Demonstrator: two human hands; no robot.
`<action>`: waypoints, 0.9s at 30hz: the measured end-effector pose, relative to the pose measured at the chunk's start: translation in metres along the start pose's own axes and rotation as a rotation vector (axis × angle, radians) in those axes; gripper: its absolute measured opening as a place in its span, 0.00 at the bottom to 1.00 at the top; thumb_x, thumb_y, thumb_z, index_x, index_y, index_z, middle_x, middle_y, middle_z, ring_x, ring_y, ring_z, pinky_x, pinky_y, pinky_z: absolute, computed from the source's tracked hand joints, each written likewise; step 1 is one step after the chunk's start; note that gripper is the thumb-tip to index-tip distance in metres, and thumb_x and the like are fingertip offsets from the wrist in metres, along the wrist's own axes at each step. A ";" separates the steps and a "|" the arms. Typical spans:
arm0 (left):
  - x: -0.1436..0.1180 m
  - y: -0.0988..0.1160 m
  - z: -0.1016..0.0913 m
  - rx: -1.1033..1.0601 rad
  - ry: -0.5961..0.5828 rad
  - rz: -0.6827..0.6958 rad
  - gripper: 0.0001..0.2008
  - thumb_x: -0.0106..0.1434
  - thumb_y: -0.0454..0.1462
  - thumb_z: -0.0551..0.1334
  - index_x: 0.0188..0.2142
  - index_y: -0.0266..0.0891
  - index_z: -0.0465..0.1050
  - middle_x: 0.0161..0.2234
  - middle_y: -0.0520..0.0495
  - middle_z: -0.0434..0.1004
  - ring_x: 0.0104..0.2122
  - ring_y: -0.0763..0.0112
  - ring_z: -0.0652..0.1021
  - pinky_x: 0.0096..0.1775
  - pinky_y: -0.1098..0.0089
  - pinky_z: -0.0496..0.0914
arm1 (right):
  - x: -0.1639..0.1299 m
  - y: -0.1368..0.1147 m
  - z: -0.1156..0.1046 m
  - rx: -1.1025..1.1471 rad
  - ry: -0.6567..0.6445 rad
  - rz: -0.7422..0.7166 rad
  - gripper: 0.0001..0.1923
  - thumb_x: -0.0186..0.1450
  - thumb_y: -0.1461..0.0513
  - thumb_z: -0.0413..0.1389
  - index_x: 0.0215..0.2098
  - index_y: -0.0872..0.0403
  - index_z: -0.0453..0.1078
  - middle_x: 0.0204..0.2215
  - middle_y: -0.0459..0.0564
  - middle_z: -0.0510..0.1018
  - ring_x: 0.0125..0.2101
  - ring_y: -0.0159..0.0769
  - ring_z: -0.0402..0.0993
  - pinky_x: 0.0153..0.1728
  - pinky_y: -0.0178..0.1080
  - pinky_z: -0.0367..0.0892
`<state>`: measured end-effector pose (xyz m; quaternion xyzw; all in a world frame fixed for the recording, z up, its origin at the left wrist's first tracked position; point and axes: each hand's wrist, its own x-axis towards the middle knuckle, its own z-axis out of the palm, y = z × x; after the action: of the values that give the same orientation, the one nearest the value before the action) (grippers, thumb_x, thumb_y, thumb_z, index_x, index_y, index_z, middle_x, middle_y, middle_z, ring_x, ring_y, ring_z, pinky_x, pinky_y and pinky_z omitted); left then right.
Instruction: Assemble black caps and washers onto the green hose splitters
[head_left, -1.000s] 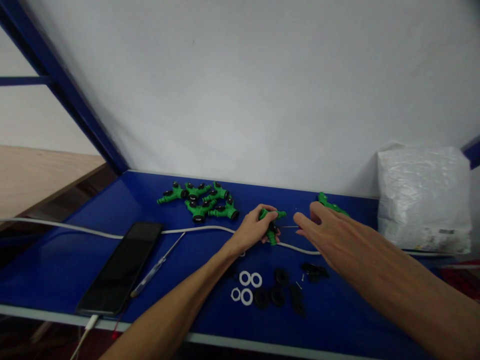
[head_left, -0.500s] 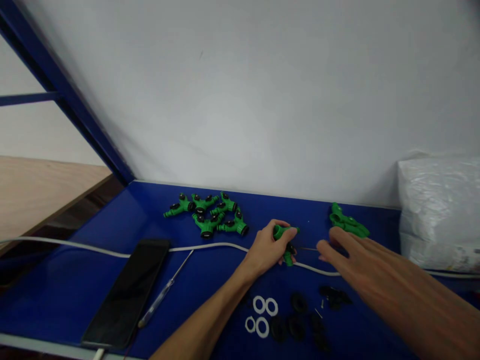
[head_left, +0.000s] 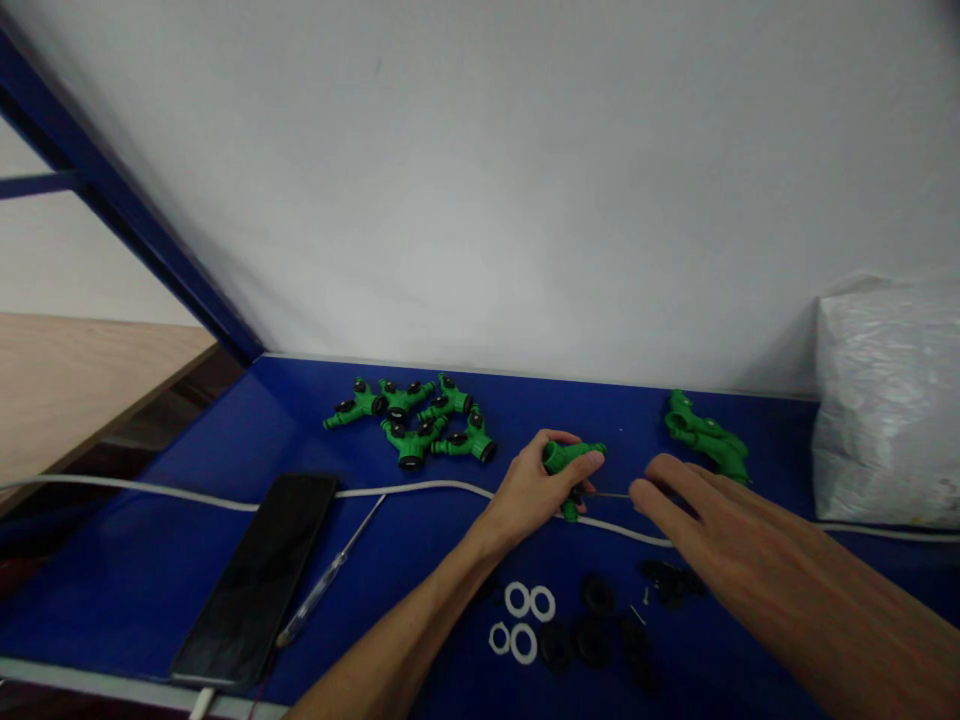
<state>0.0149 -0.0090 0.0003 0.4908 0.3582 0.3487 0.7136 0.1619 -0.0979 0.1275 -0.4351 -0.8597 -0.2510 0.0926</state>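
My left hand (head_left: 534, 488) grips a green plastic hose fitting (head_left: 568, 462) just above the blue tabletop (head_left: 225, 440). My right hand (head_left: 694, 500) holds a thin metal pin (head_left: 607, 494) between its fingertips, with the pin's tip at the fitting's side. A pile of finished green fittings (head_left: 416, 425) with black parts lies at the back left. More green fittings (head_left: 709, 435) lie behind my right hand. White rings (head_left: 517, 620) and black rings (head_left: 592, 625) are scattered in front of my hands.
A black phone (head_left: 255, 580) lies at the front left with a screwdriver (head_left: 330, 575) beside it. A white cable (head_left: 420, 489) runs across the table under my hands. A plastic bag (head_left: 889, 410) stands at the right by the white wall.
The view has shifted a little. My right hand with the pin stays close to the fitting in my left hand; both hands have hardly moved on the table.
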 end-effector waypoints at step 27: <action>0.002 0.015 -0.008 -0.124 0.010 -0.101 0.26 0.63 0.55 0.64 0.54 0.43 0.73 0.34 0.53 0.70 0.22 0.83 0.61 0.24 0.75 0.53 | -0.001 0.001 0.010 0.030 -0.018 0.021 0.23 0.57 0.79 0.42 0.40 0.59 0.71 0.32 0.59 0.82 0.29 0.45 0.81 0.27 0.41 0.76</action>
<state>0.0067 0.0005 0.0119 0.4254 0.3638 0.3362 0.7574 0.1637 -0.0931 0.1184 -0.4450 -0.8595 -0.2333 0.0939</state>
